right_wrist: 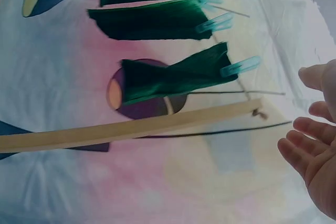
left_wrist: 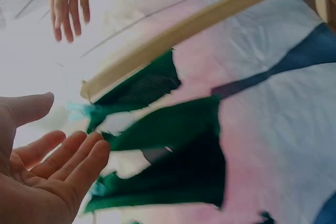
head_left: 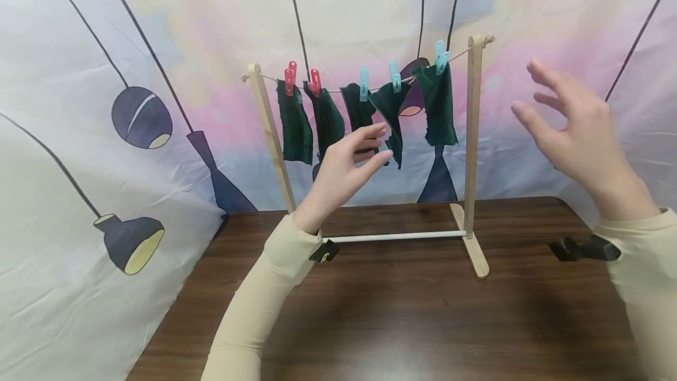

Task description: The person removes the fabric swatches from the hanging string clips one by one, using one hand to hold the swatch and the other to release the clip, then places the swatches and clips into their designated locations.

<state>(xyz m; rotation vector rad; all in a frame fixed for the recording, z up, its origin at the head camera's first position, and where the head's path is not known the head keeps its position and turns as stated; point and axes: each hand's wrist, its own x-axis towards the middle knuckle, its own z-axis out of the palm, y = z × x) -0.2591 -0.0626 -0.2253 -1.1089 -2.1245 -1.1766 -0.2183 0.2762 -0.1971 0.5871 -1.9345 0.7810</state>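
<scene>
Several dark green cloth pieces (head_left: 440,104) hang from a string line (head_left: 460,55) on a small wooden drying rack (head_left: 473,134). Red clothespins (head_left: 290,80) clip the two cloths on the left; light blue clothespins (head_left: 364,84) clip the others. My left hand (head_left: 344,169) is raised before the middle cloths, fingers loosely bent and holding nothing; it hides part of them and the rack's left foot. Off to the right of the rack, my right hand (head_left: 576,128) hovers in the air with its fingers spread and nothing in them. In the right wrist view, the rack's post (right_wrist: 157,124) stands apart from that hand.
The rack stands near the back edge of a dark brown wooden table (head_left: 391,310). A white rod (head_left: 396,236) joins its feet low down. Behind hangs a pastel fabric backdrop (head_left: 211,28) printed with lamps. Black wrist straps (head_left: 584,249) show at the sleeves.
</scene>
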